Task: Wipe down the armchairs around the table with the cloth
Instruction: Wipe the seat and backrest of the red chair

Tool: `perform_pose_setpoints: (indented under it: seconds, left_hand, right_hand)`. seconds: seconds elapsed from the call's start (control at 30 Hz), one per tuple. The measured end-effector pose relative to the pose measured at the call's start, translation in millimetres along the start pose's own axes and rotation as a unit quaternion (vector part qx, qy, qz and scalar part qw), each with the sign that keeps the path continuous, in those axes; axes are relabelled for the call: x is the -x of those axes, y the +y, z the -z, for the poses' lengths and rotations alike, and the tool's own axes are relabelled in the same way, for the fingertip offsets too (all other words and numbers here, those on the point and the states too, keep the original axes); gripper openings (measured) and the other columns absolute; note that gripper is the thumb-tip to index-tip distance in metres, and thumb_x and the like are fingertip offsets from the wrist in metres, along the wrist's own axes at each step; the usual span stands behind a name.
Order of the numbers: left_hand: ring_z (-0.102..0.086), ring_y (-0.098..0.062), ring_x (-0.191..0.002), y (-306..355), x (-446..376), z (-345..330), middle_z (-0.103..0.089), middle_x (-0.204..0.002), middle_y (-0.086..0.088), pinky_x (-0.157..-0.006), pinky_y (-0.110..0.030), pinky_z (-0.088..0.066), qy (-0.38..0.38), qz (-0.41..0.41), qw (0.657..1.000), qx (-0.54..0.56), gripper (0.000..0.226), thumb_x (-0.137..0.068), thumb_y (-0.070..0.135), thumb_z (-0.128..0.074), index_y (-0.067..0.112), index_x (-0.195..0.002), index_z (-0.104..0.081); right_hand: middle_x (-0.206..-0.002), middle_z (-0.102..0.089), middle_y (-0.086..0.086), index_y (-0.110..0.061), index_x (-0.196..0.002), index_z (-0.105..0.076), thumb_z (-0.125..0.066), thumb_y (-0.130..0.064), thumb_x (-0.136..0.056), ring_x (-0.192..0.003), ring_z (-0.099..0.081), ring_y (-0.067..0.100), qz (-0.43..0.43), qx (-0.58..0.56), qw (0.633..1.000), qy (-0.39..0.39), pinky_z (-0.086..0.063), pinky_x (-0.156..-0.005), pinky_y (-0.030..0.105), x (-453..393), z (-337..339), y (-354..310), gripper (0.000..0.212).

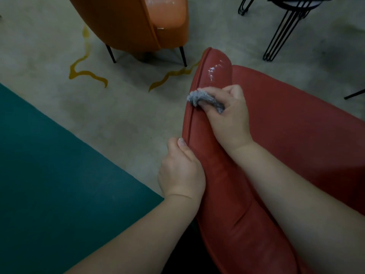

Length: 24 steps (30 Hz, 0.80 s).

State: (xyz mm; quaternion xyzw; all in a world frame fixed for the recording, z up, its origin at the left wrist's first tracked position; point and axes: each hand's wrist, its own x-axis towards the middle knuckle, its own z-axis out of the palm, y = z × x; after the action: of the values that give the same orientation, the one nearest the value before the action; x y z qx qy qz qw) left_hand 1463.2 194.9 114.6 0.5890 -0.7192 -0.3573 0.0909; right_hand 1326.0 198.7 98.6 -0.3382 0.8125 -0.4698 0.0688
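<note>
Red leather runs under both my hands: this red armchair [286,135] fills the right side of my view, and I am working along the padded top of its left arm, where a piped seam follows the outer edge. My right hand [229,115] has its fingers curled round the grey cloth [205,99], bunching it and pressing it down onto the arm right at that seam. Just past the cloth the leather shines wet up to the rounded front end of the arm. My left hand [181,171] grips the outer edge of the same arm nearer to me, thumb lying along the seam and fingers wrapped over the side, out of sight.

Beyond the arm's edge the grey floor [128,123] lies open to my left and ahead, a broad bare strip between this chair and the next. Yellow squiggles [85,70] are painted on it, and a teal area [49,165] cuts across the lower left with a straight diagonal border.

Counting: two armchairs, the red one and an orange armchair [128,22] ahead, well apart from mine, its seat glossy, two thin dark legs showing. One cloth. One piece of black wire-legged furniture [282,26] at the top right, only partly in view, and one more dark leg [354,94] poking in at the right border.
</note>
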Motion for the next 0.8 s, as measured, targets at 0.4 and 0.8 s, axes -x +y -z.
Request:
perform_pose_setpoints:
  seconds: [0.4, 0.8]
  left_hand:
    - [-0.06, -0.041, -0.095, 54.8, -69.6, -18.5, -0.064, -0.1, -0.021, -0.069, -0.037, -0.032, -0.018, -0.024, 0.994, -0.104, 0.042, -0.101, 0.042, -0.022, 0.013, -0.102, -0.052]
    - [-0.047, -0.03, -0.064, 50.3, -68.8, -20.8, -0.054, -0.07, -0.006, -0.06, -0.037, -0.036, 0.018, -0.039, 0.99, -0.133, 0.032, -0.098, 0.042, -0.019, 0.02, -0.09, -0.04]
  right_hand:
    - [-0.09, -0.044, 0.0, -0.026, -0.107, -0.073, -0.073, -0.021, -0.08, -0.089, -0.052, 0.02, 0.016, 0.002, 1.0, -0.018, -0.044, -0.086, 0.026, -33.4, -0.6, 14.1, 0.028]
    - [-0.092, -0.049, 0.008, -0.023, -0.108, -0.073, -0.073, -0.022, -0.081, -0.092, -0.052, 0.023, 0.021, 0.0, 1.0, 0.003, -0.044, -0.089, 0.031, -67.7, -13.3, 21.6, 0.027]
